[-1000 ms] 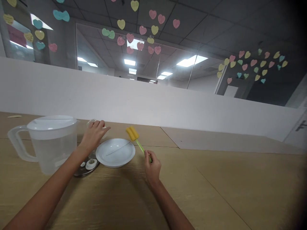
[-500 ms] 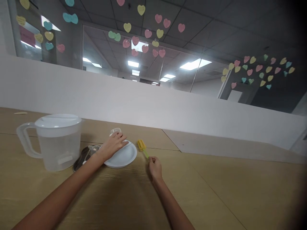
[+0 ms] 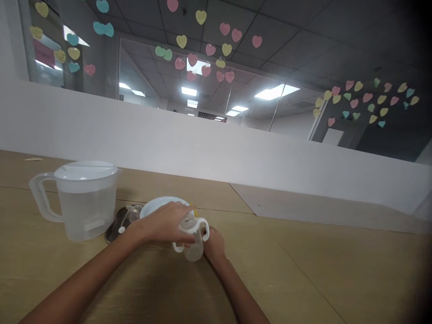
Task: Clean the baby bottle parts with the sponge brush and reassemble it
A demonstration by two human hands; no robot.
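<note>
In the head view, the left hand (image 3: 164, 222), palm down, holds a clear bottle with two white handles (image 3: 193, 248). The bottle is near upright, mouth up, its base leaning slightly toward the right forearm. The right hand (image 3: 215, 244) is just beside it, partly hidden behind a handle; I cannot tell its grip. A white round plate (image 3: 162, 202) lies beyond the left hand.

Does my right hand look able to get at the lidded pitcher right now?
Probably not directly: your left hand, holding the two-handled bottle, and left forearm lie between your right hand and the lidded pitcher, so it would likely have to go over them.
</note>
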